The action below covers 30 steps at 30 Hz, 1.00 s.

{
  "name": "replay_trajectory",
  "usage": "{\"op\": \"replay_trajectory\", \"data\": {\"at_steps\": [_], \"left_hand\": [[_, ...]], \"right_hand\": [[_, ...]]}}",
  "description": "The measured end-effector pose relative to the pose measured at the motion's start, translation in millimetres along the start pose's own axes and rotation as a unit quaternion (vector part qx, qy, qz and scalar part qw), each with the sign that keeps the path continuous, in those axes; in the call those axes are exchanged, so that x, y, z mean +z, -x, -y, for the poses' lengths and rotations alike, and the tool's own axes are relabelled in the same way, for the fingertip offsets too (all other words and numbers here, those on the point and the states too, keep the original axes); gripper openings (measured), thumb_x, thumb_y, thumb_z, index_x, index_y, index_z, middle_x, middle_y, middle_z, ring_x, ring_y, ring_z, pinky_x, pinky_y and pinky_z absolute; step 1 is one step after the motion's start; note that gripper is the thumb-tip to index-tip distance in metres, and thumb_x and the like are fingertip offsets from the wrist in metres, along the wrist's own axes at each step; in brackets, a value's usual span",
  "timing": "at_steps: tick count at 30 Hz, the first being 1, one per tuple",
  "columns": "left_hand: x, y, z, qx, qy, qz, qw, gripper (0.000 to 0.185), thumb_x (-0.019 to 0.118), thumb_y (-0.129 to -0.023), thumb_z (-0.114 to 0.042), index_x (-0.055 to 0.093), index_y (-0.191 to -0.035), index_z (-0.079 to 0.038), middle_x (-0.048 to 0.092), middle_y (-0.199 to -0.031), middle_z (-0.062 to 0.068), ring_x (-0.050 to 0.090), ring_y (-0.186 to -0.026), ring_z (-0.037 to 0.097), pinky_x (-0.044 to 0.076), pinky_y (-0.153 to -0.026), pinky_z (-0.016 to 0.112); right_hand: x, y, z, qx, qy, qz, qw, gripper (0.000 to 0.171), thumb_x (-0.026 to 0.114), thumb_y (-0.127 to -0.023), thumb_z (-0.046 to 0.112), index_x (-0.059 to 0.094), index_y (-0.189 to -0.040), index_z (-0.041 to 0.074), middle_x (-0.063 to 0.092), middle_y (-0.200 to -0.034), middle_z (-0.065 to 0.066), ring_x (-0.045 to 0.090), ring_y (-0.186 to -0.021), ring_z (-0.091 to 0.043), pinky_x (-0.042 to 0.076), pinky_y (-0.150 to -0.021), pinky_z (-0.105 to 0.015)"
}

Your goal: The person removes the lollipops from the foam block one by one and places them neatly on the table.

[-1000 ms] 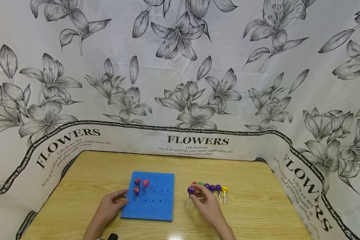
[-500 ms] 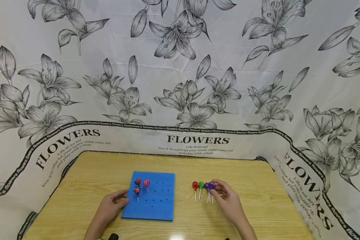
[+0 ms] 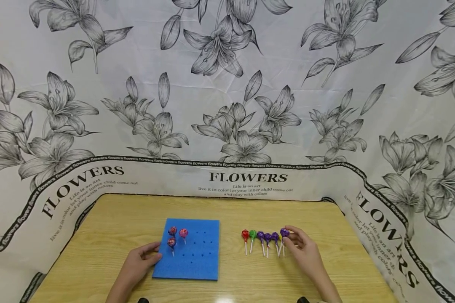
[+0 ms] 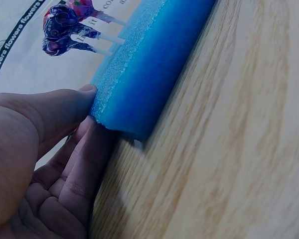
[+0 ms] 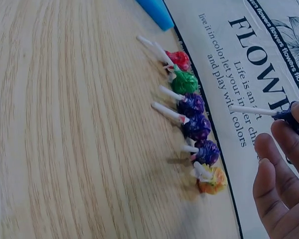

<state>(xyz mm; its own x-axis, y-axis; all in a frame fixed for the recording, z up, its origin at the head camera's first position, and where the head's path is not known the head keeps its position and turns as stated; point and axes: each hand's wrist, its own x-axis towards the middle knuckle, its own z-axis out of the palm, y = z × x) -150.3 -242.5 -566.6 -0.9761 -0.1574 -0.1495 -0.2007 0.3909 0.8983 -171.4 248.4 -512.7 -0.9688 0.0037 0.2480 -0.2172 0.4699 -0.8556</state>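
A blue foam board (image 3: 193, 252) with rows of small holes lies on the wooden table (image 3: 117, 219). Three lollipops (image 3: 177, 235) stand in its far left corner. My left hand (image 3: 151, 252) holds the board's near left edge, thumb (image 4: 55, 107) on top and fingers (image 4: 84, 169) against the side of the foam board (image 4: 149, 64). My right hand (image 3: 290, 237) pinches a purple lollipop (image 3: 285, 232) just above the right end of a row of lollipops (image 3: 263, 237) lying on the table. In the right wrist view that purple lollipop (image 5: 294, 117) hangs beyond the yellow one (image 5: 212, 180).
The row on the table runs red (image 5: 178, 59), green (image 5: 184, 82), three purple, then yellow. A white flower-printed cloth (image 3: 227, 105) walls the table at the back and both sides. Bare wood lies between the board and the row.
My right hand has carried the purple lollipop from the left end of the row to its right end. The left hand and the board have stayed put.
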Motion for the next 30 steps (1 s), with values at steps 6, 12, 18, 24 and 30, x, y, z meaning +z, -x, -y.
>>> {"op": "replay_trajectory", "data": {"at_steps": [6,12,18,24,30], "left_hand": [[0.2,0.5,2.6,0.006,-0.001,-0.001,1.0,0.046,0.079,-0.091,-0.015,0.068,-0.133,0.0,0.074,-0.118,0.014,0.068,-0.086,0.013,0.053,-0.071,0.024],[-1.8,1.6,3.5,0.007,-0.01,-0.007,0.9999,0.046,0.08,-0.091,-0.016,0.068,-0.133,-0.001,0.074,-0.117,0.014,0.067,-0.085,0.013,0.053,-0.07,0.023],[-2.7,-0.3,3.5,0.008,-0.007,-0.004,0.9999,0.047,0.079,-0.091,-0.016,0.068,-0.134,-0.001,0.073,-0.119,0.015,0.068,-0.087,0.014,0.054,-0.071,0.023],[-1.7,-2.3,3.8,0.011,-0.005,-0.002,0.9999,0.047,0.078,-0.092,-0.016,0.067,-0.134,0.0,0.073,-0.119,0.015,0.068,-0.088,0.014,0.054,-0.071,0.023],[0.1,-0.5,2.8,0.011,-0.003,-0.004,0.9999,0.045,0.079,-0.091,-0.013,0.068,-0.133,0.0,0.074,-0.117,0.014,0.068,-0.086,0.014,0.053,-0.07,0.023]], "right_hand": [[-12,-4,-12,0.018,0.024,-0.01,1.0,0.039,0.067,-0.101,0.014,0.061,-0.138,0.005,0.073,-0.106,-0.015,0.071,-0.087,-0.006,0.056,-0.075,-0.021],[-20,-10,-24,0.059,0.06,0.011,0.996,0.042,0.067,-0.102,0.023,0.06,-0.141,0.007,0.074,-0.11,-0.013,0.071,-0.091,-0.009,0.056,-0.074,-0.023],[-28,-15,-34,0.092,0.076,0.033,0.992,0.048,0.066,-0.102,0.029,0.057,-0.144,0.006,0.073,-0.113,-0.014,0.07,-0.095,-0.012,0.054,-0.072,-0.025],[-30,-20,-40,0.089,0.083,0.053,0.991,0.046,0.067,-0.102,0.022,0.058,-0.142,0.002,0.074,-0.108,-0.014,0.07,-0.091,-0.014,0.053,-0.069,-0.026],[-27,-20,-44,0.103,0.075,0.072,0.989,0.043,0.068,-0.101,0.018,0.06,-0.139,0.002,0.072,-0.105,-0.014,0.07,-0.087,-0.017,0.054,-0.065,-0.028]]}}
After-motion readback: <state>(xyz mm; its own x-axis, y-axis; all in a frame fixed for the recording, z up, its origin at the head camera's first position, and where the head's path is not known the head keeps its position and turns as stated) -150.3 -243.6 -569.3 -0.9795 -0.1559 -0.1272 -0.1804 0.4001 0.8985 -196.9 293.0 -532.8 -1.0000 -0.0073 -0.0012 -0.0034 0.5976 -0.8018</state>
